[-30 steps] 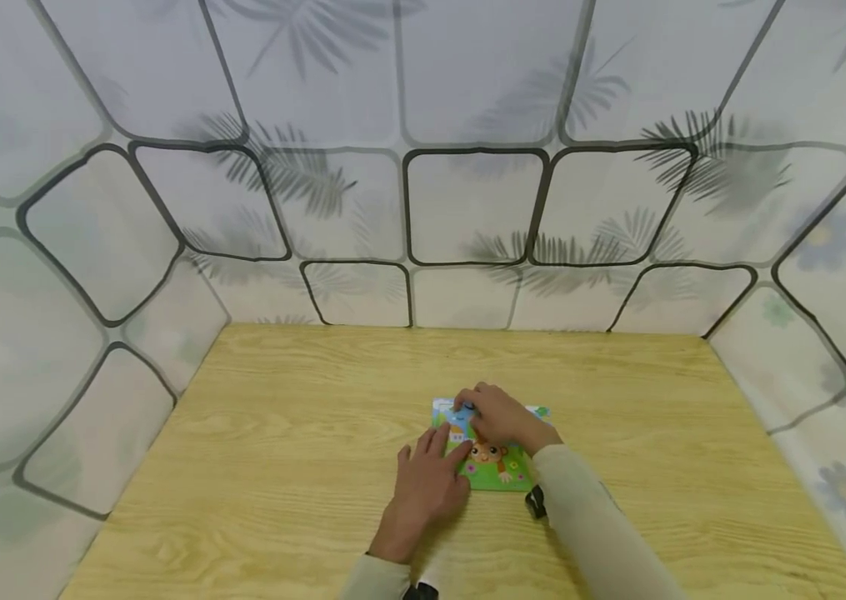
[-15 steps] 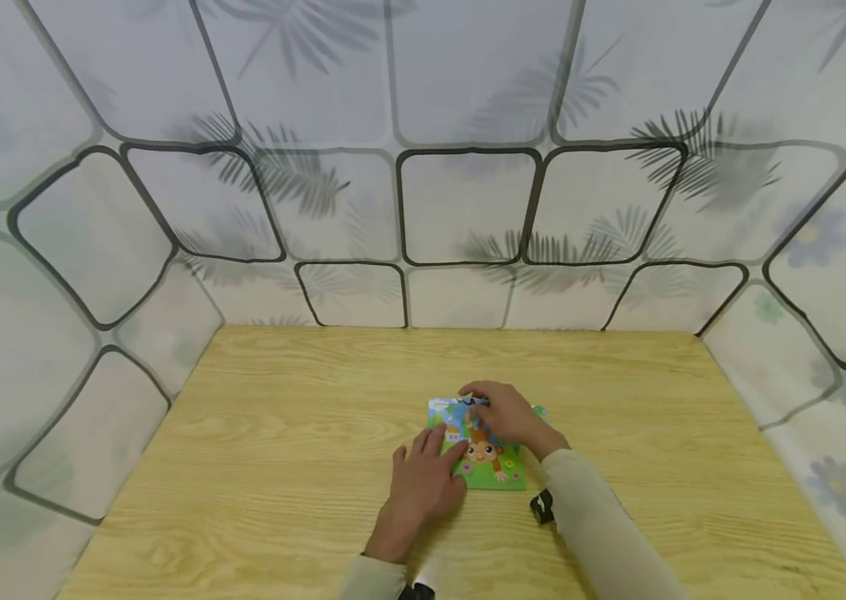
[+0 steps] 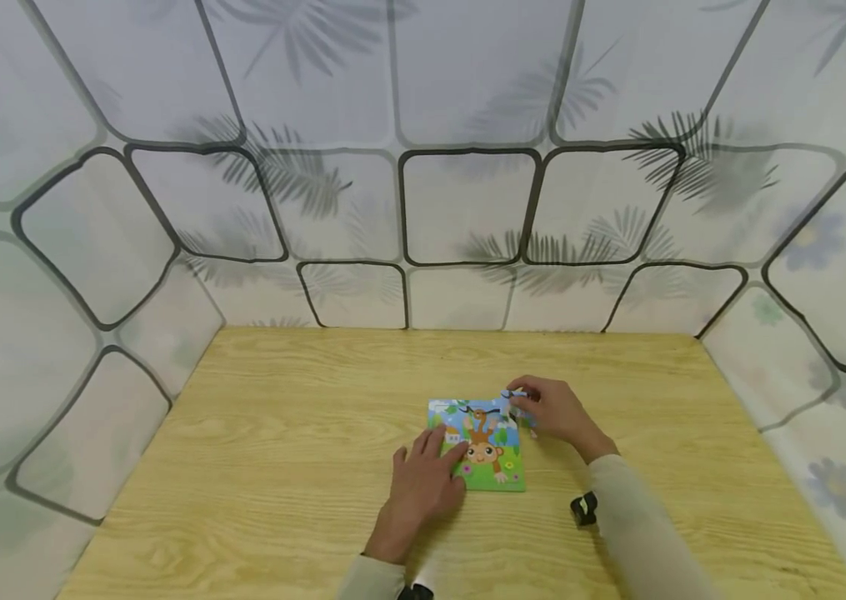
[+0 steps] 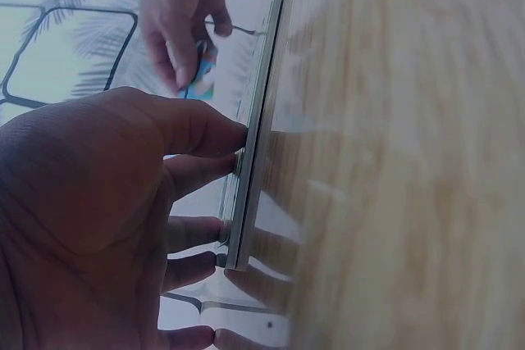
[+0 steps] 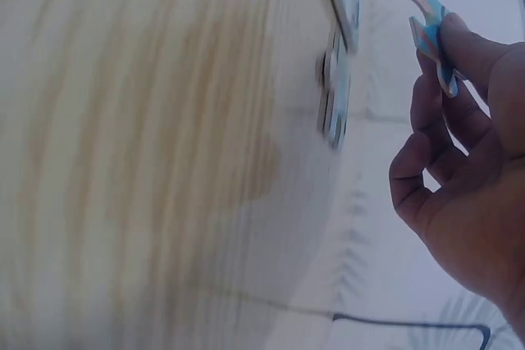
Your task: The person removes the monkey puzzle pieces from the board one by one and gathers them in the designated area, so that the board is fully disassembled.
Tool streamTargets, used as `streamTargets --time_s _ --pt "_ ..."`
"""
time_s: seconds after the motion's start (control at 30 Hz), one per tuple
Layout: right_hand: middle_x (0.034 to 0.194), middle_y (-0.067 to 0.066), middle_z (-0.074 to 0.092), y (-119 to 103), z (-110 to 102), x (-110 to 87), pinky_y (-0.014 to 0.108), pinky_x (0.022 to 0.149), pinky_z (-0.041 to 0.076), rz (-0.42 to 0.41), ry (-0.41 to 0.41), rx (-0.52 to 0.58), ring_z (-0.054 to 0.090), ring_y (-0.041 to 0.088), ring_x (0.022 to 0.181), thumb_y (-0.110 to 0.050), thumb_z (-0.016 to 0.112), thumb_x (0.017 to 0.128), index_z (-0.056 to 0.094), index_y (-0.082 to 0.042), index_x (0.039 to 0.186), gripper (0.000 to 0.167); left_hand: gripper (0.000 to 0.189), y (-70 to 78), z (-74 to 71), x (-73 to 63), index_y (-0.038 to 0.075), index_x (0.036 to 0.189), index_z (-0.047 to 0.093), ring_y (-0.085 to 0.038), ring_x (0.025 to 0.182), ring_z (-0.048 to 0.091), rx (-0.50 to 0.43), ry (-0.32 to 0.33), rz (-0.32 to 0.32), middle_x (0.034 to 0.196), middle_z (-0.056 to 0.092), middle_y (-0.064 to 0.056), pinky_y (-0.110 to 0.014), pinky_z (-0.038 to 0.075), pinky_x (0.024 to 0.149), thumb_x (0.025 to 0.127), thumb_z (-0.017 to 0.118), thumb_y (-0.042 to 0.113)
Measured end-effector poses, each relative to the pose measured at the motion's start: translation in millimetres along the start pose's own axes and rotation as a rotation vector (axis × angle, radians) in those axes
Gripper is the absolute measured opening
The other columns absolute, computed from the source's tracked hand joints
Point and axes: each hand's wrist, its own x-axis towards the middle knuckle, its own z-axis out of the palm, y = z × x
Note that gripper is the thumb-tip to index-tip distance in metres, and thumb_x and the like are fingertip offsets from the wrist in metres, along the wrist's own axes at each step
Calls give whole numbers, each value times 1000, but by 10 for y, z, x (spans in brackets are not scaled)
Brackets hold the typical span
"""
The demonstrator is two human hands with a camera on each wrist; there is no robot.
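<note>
A square jigsaw puzzle (image 3: 498, 477) with a cartoon monkey on green and blue lies on the table. My left hand (image 3: 425, 482) rests on its left side; in the left wrist view, the thumb (image 4: 205, 129) and fingertips touch the puzzle's top. Over the upper right corner, my right hand (image 3: 561, 414) pinches a blue puzzle piece (image 3: 514, 397) between thumb and fingers. In the right wrist view that puzzle piece (image 5: 431, 26) is held up, clear of the table. Several loose pieces (image 5: 332, 96) lie by the puzzle's edge, partly hidden under my right hand in the head view.
The wooden table (image 3: 302, 417) spreads around the puzzle on all sides. Pale patterned cloth walls (image 3: 468, 208) close it in at the back and both sides.
My right hand has moved right, from the puzzle's top middle to its upper right corner, and now holds up a piece. The monkey's upper part is uncovered. My left hand stays in place.
</note>
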Motion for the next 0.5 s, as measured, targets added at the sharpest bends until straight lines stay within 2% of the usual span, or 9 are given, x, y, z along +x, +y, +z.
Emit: streamTargets --time_s 0.23,0.5 --pt "89 1 68 277 -161 -210 33 68 45 98 23 -41 56 11 73 -23 58 98 67 -14 115 22 47 -15 14 -26 30 137 55 -28 138 39 -14 -17 -1 152 40 -6 -60 36 102 90 50 28" --pt "94 2 68 524 -332 -387 37 75 47 168 -37 -90 57 11 78 -25 57 98 68 -10 116 26 48 -14 8 -27 30 136 55 -27 137 39 -13 -16 -6 151 40 -5 -59 36 102 89 50 28"
